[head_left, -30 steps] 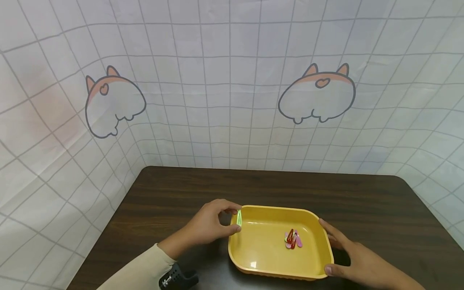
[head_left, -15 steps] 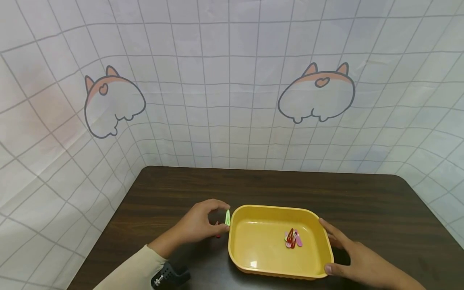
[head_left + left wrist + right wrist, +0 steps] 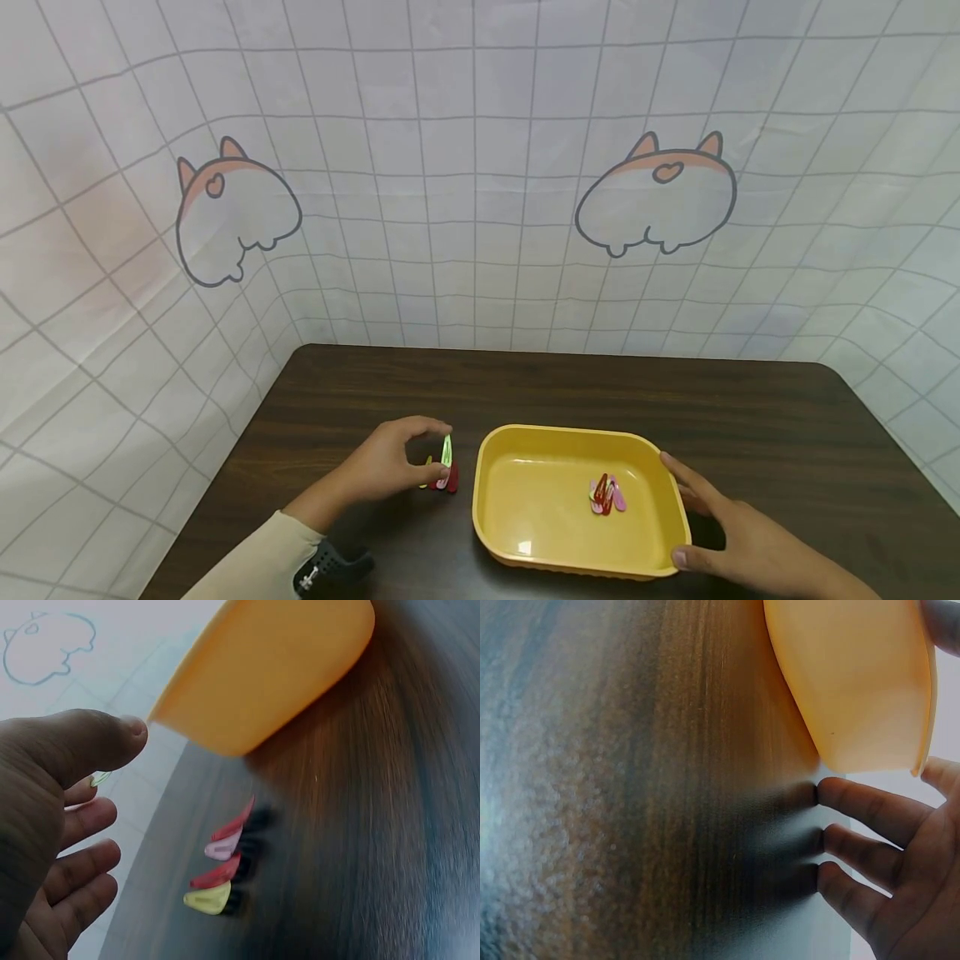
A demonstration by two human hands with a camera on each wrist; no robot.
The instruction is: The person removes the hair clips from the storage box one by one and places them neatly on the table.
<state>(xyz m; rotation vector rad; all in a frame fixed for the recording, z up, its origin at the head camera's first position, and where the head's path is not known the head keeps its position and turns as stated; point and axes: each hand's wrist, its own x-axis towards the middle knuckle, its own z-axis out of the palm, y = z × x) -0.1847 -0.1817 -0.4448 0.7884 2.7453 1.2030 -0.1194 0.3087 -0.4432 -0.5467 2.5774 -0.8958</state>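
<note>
at nine o'clock from the yellow tray [image 3: 540,533], the left hand [image 3: 378,462] pinched a green clip [image 3: 447,451] between thumb and finger, near four clips [image 3: 223,847]. the right hand [image 3: 742,537], fingers spread wide, touched the tray's three o'clock end.

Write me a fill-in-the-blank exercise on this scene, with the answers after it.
1. The left hand pinches a ____ snap hair clip.
2. The right hand touches the rim of a ____ plastic basin.
3. In the left wrist view, ____ snap clips form a row on the table.
4. In that row, the pink clip sits between two ____ ones.

Missing words: green; yellow; four; red.
</note>
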